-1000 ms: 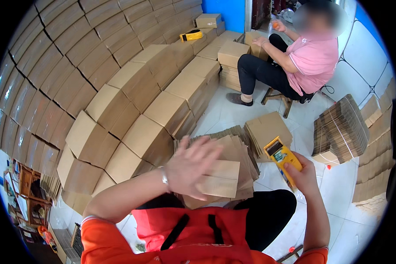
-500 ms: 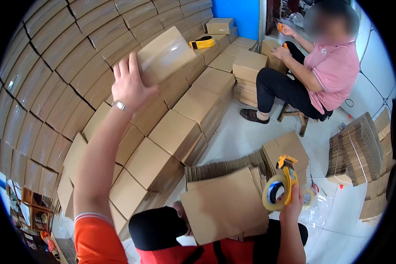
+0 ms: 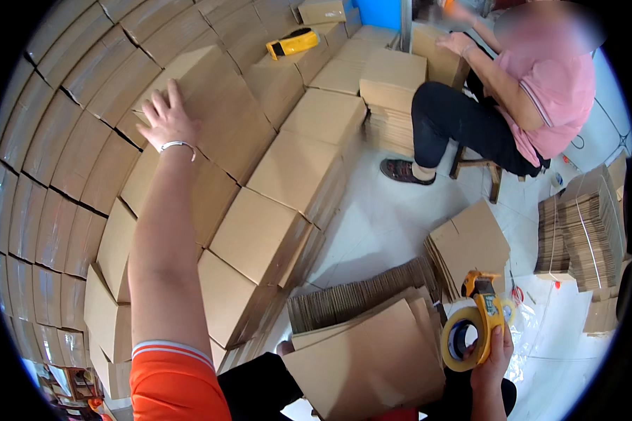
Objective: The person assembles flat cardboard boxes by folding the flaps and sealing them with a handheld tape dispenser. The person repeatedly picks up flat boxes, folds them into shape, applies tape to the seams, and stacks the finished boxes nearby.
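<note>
At the upper left my left hand (image 3: 167, 126) lies on a closed cardboard box (image 3: 207, 105) in the stacked rows. Its fingers are spread over the box's top edge. My right hand (image 3: 493, 354) grips a yellow tape dispenser (image 3: 490, 326) at the lower right, with a big roll of clear tape (image 3: 453, 344) facing left. Flattened cardboard boxes (image 3: 365, 358) rest across my lap, left of the dispenser. Just behind them stands a tight row of folded cardboard (image 3: 358, 291).
Box rows line the left side, with a second yellow tape dispenser (image 3: 292, 44) on top. A seated person in a pink shirt (image 3: 551, 105) works at far right. Flat cardboard (image 3: 470, 245) and tied bundles (image 3: 583, 231) stand on the white tiled floor (image 3: 361, 242).
My left hand has carried the taped box left and set it among the stacked boxes; its fingers now spread on it. The right hand with the dispenser sits slightly lower and further right.
</note>
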`<state>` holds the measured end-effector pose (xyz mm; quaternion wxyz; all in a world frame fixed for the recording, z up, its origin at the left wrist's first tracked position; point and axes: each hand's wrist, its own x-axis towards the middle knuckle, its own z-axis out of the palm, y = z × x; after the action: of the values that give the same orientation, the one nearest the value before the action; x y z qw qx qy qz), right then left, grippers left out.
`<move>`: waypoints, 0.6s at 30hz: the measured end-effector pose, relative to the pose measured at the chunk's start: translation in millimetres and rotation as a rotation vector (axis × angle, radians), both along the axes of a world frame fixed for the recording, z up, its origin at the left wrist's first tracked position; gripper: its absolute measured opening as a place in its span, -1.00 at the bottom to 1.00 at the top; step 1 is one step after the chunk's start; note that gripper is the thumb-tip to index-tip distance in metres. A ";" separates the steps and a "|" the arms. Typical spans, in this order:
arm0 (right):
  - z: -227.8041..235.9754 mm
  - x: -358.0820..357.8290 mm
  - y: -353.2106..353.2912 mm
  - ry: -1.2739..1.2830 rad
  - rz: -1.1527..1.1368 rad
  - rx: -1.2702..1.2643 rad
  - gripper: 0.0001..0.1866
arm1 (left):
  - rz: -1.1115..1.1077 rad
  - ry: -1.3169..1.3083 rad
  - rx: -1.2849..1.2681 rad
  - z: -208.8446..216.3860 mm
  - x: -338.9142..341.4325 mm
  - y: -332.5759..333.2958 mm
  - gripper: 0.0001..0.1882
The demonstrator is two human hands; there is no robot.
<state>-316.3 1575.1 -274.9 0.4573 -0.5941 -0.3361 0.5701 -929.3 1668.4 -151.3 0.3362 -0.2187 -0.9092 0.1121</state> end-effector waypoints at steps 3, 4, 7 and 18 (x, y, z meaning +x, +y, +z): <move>13.0 -1.6 -3.3 0.049 0.024 -0.016 -0.58 | -0.271 0.104 0.048 -24.1 20.2 -15.2 0.15; 14.6 -1.6 -4.4 0.036 0.005 -0.029 -0.57 | -0.510 0.143 0.150 -40.6 34.6 -36.1 0.14; 27.7 -1.1 -8.5 0.128 -0.040 -0.049 -0.56 | -0.874 -0.362 -0.123 -83.0 149.6 -116.4 0.16; 38.5 53.0 -49.1 0.558 -0.194 -0.214 -0.65 | 0.243 -1.641 1.261 -200.9 362.1 -386.8 0.20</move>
<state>-263.4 1526.0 -236.5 0.5191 -0.4887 -0.0776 0.6969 -567.2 1281.6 -352.2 -0.3455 0.0807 -0.7679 -0.5334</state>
